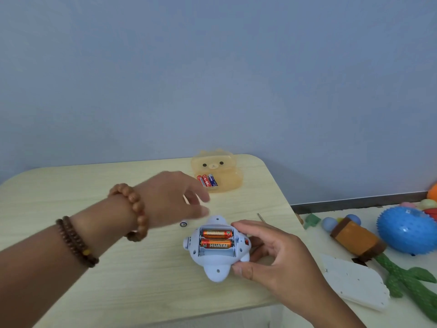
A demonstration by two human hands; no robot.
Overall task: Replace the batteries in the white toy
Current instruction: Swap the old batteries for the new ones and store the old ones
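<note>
Because the white toy (214, 263) lies belly-up on the table (118, 268), its open battery bay faces upward, with two orange HUATAI batteries (216, 239) seated side by side. The right hand (279, 252) pinches the toy's edge between thumb and fingertips, probably to steady it. The left hand (172, 197), fingers loosely spread and blurred, hovers between the toy and the bear-shaped box (227, 178) of spare batteries (207, 181). A loose battery (183, 224) lies just beside the toy.
</note>
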